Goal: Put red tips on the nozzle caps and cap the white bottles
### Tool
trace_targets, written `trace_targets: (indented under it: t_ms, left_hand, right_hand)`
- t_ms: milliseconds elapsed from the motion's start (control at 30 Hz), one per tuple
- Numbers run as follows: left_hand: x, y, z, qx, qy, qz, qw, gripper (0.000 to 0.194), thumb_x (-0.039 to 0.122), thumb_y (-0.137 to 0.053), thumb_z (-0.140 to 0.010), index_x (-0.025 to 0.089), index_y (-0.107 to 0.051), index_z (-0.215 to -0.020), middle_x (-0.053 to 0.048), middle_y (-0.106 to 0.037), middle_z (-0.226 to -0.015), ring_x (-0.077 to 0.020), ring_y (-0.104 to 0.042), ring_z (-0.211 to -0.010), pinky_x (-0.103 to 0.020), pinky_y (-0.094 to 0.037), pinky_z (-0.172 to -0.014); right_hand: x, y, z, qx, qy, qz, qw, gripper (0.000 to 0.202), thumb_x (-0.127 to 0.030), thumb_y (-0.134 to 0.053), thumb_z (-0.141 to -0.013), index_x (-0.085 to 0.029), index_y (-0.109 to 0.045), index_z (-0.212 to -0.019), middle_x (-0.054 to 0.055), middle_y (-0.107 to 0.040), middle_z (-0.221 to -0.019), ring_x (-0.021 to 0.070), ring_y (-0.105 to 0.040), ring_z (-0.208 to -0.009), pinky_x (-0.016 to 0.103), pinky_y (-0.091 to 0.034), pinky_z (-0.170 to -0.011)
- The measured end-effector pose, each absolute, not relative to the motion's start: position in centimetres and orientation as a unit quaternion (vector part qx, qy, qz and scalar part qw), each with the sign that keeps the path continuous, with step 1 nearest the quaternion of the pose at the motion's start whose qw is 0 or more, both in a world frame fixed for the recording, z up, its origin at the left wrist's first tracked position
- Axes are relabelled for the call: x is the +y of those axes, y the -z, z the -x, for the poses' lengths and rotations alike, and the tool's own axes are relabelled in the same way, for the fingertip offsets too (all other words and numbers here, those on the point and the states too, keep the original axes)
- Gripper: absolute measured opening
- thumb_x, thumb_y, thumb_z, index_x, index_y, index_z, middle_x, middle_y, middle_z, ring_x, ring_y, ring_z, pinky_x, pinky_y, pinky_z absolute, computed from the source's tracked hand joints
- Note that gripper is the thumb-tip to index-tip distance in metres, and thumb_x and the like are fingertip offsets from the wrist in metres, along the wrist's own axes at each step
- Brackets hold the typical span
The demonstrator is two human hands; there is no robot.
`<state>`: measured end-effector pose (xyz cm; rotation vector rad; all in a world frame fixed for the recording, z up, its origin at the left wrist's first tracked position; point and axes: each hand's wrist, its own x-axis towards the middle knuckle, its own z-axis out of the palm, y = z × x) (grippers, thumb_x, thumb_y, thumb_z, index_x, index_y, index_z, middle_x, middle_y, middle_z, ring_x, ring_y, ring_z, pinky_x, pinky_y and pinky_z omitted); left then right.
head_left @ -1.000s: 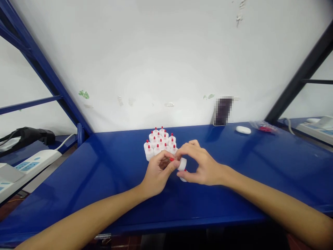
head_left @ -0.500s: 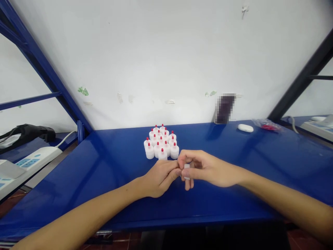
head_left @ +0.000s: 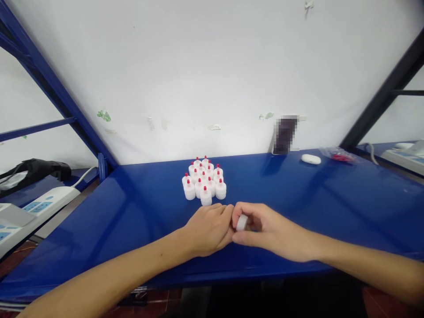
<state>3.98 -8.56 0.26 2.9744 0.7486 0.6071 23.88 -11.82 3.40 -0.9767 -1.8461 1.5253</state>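
Observation:
My right hand [head_left: 268,229] is closed around a small white bottle [head_left: 241,222], whose round end shows between thumb and curled fingers. Pressed against it from the left is my left hand [head_left: 210,229], back up, with fingers bent in; whatever they grip is hidden. Just beyond my hands stands a tight cluster of small white bottles with red tips [head_left: 206,194], all upright on the blue table [head_left: 149,229].
At the back, a dark blurred-out phone [head_left: 285,137] leans on the wall. A white oval case [head_left: 311,159] and a clear bag with red pieces [head_left: 340,155] lie at the right. A power strip [head_left: 39,207] sits at the left, beside a blue frame post [head_left: 76,119].
Both hands have come slightly lower and nearer to me. My right hand has turned, so more of the bottle's round end shows. The left thumb is now out of sight.

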Motion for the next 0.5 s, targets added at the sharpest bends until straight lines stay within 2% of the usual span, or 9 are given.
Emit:
trace_targets:
  t_ms: [133, 367, 500]
  left_hand:
    - [-8.7, -0.4, -3.8, 0.265, -0.159, -0.951, 0.001, 0.024, 0.036, -0.035, -0.099, 0.02, -0.045, -0.083, -0.005, -0.063, -0.078, -0.0191, -0.055, -0.061, -0.031, -0.042, -0.056]
    - [-9.4, -1.8, -3.9, 0.315, -0.105, -0.943, -0.011, 0.03, 0.045, -0.035, -0.097, 0.02, -0.046, -0.084, -0.005, -0.065, -0.081, -0.0235, -0.062, -0.068, -0.035, -0.05, -0.06]
    - [-8.4, -2.4, -3.0, 0.387, -0.133, -0.91, -0.059, 0.017, 0.027, -0.036, -0.09, 0.019, -0.046, -0.079, -0.005, -0.059, -0.068, -0.0217, -0.058, -0.059, -0.032, -0.046, -0.056]
  right_hand:
    - [-12.2, -2.6, -23.4, -0.693, -0.545, 0.356, 0.31, 0.031, -0.035, -0.08, -0.078, -0.02, -0.053, -0.083, -0.003, -0.058, -0.078, 0.0121, -0.051, -0.07, 0.024, -0.043, -0.063]
    - [-13.2, -3.3, -22.4, -0.769, -0.405, 0.347, 0.352, 0.023, -0.029, -0.069, -0.087, -0.021, -0.049, -0.08, -0.005, -0.053, -0.069, 0.0094, -0.046, -0.06, 0.022, -0.039, -0.056]
    - [-13.5, -3.2, -22.7, -0.808, -0.232, 0.321, 0.436, 0.031, -0.018, -0.064, -0.088, -0.021, -0.04, -0.07, -0.007, -0.046, -0.06, 0.007, -0.039, -0.051, 0.021, -0.032, -0.049]
